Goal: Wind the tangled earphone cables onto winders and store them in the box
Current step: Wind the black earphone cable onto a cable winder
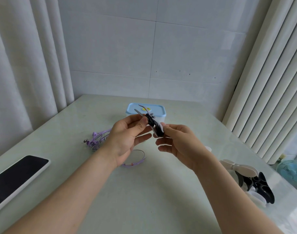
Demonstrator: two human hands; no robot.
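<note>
Pale glossy tabletop (144, 191) met a white tiled wall (178, 48); above its middle, left hand (127, 137) and right hand (181, 144) each pinched an end of a white winder (158, 127) wrapped in black cable (151, 121). Beyond stood a blue-lidded plastic box (161, 109), tangled purple earphones (98, 138) lying left.

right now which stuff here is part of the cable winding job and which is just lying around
Job:
- winder with black cable, held by left hand and right hand
- purple earphones, tangled on the table
- spare winders
- box, lid on

Lying about:
- phone
- fan
</note>
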